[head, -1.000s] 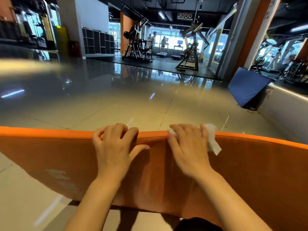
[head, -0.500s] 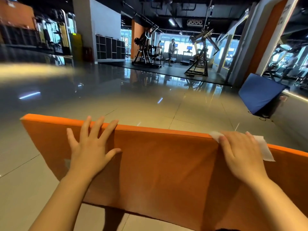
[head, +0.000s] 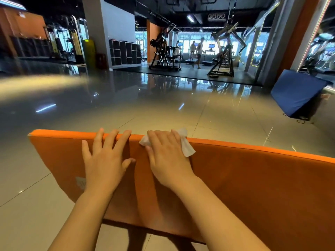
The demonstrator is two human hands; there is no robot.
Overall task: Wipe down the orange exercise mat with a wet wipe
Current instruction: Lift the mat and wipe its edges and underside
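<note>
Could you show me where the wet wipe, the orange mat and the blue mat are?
wet wipe (head: 187,150): head view, on the loose corner hanging past the right hand.
orange mat (head: 253,187): head view, on its bare near face.
blue mat (head: 297,91): head view, on the middle of its slanted face.

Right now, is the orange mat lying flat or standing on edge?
On edge: orange mat rises from the floor, both hands at its top edge.
</note>
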